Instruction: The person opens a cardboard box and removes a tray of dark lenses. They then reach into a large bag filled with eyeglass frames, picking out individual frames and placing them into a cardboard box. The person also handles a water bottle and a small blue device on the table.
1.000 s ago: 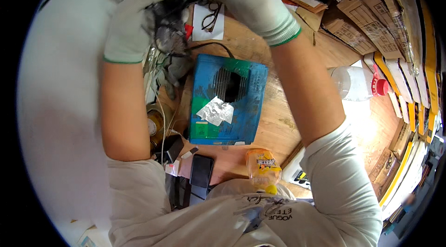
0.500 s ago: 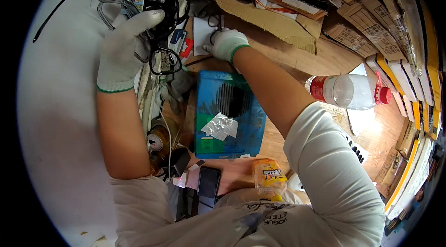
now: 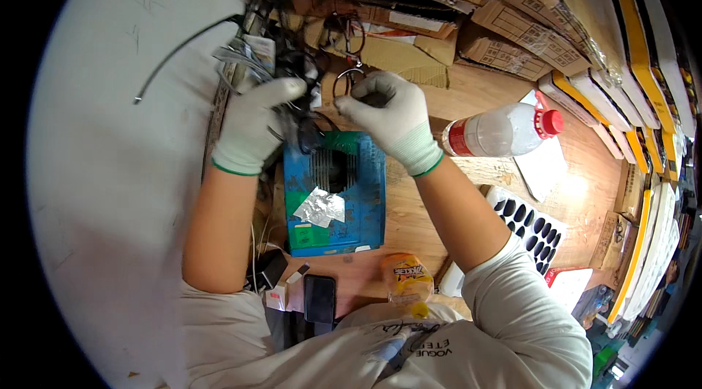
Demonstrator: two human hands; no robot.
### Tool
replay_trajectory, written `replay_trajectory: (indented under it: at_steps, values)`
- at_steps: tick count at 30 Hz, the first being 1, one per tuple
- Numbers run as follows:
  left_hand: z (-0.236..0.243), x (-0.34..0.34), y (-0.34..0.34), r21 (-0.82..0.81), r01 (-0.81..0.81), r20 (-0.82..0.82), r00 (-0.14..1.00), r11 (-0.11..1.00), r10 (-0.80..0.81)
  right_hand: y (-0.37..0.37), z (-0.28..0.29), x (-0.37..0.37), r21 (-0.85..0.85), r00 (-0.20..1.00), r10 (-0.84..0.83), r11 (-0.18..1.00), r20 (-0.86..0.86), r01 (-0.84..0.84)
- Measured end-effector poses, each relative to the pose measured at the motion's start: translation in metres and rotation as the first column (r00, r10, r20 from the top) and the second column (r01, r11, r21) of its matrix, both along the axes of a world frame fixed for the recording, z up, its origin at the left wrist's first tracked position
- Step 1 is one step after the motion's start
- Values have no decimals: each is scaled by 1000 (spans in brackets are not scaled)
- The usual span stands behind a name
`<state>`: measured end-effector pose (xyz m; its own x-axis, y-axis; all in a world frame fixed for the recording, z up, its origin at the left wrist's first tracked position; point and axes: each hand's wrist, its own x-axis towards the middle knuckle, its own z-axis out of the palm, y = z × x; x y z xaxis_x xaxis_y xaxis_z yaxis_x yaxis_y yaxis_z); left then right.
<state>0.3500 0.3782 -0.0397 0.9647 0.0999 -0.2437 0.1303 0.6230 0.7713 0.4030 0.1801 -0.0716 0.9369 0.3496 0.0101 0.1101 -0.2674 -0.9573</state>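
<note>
My left hand (image 3: pixel 256 122), in a white glove with a green cuff, is closed around a bundle of dark eyeglasses (image 3: pixel 296 71). Their frames and temples stick out in several directions and are partly blurred. Pinched in my gloved right hand (image 3: pixel 395 115) is a thin-rimmed pair of eyeglasses (image 3: pixel 349 82), held up just right of the bundle. Below both hands lies a blue box (image 3: pixel 369 206) with a slotted round vent and a crumpled piece of foil (image 3: pixel 320 208) on its top.
A plastic bottle (image 3: pixel 497 131) with a red cap lies to the right, above a white tray of dark ovals (image 3: pixel 530 224). Cardboard boxes (image 3: pixel 504 38) are stacked along the far side. Near my body are a phone (image 3: pixel 319 297) and an orange packet (image 3: pixel 406 279).
My right hand has come back from beside the white sheet, lifting a pair of eyeglasses. My left hand, still gripping the bundle, is now nearer to it. The whole view has shifted.
</note>
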Motion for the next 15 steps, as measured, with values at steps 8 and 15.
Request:
replay_trajectory:
  at_steps: [8,15]
  values:
    - [-4,-10,-31,-89,52,56,997,995,-47,-12,14,2,23,984,158,987,-85,-157]
    - [-3,-20,-16,84,134,8,991,987,-135,-19,28,12,-100,888,456,883,-51,-459]
